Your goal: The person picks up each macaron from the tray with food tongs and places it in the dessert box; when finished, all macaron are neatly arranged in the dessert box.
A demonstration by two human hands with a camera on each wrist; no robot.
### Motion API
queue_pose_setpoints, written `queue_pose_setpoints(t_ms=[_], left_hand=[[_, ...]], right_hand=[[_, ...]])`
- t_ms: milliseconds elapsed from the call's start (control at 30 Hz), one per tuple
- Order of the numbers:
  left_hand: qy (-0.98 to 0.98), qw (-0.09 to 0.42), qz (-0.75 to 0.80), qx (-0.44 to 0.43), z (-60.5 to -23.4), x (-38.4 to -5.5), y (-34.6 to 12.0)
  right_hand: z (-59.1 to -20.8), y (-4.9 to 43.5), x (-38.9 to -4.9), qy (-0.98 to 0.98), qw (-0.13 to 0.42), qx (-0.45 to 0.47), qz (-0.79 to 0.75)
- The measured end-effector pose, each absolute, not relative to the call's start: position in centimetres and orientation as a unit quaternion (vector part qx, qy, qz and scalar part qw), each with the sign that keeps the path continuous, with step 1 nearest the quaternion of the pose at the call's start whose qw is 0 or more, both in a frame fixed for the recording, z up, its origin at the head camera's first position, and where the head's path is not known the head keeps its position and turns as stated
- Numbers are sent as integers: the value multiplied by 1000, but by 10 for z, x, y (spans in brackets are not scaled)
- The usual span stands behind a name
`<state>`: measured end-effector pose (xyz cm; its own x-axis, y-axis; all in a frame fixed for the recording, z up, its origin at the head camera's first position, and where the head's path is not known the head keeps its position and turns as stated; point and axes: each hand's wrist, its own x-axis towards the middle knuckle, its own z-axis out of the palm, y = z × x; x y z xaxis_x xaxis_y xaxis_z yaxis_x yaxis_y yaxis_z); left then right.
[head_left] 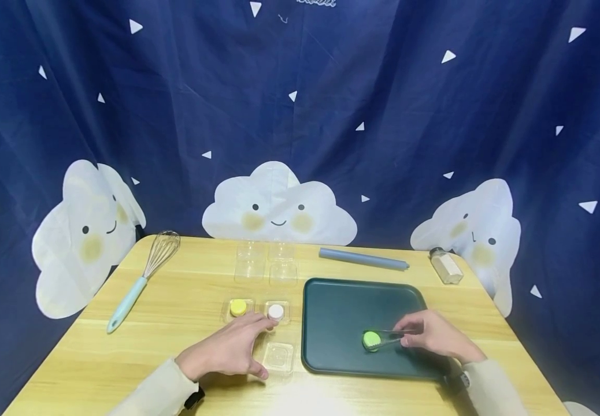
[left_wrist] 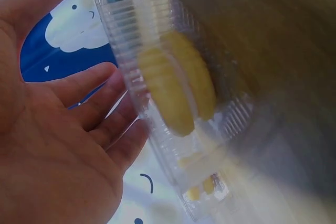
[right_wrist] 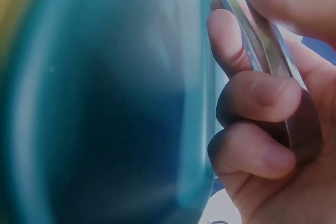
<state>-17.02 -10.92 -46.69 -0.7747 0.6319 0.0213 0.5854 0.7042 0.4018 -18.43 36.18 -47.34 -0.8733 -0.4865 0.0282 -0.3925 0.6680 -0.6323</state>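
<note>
Green macaron (head_left: pixel 371 340) seems pinched between metal tongs (head_left: pixel 395 331).

background: dark blue curtain (head_left: pixel 383 69), hanging in folds; print: white triangles (head_left: pixel 448 56), smiling clouds (head_left: pixel 279 199); furniture: pale wooden table (head_left: pixel 86 358), its far corners are rounded; light: strong glare (head_left: pixel 307 398) at near side

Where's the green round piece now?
In the head view, right of centre: the green round piece is between the tips of the tongs in the right hand, on or above the near half of the dark tray.
</note>
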Motion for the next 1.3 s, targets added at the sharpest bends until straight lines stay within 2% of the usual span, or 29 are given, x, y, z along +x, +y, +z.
queue_pose_setpoints(t_ms=[700,1300], left_hand=[[920,58,203,330,-469,-170,-106],[919,57,225,319,-471,-171,-107]], right_hand=[[-476,359,-185,912,61,-241,-325],[-475,353,-185,927,47,-190,-321]])
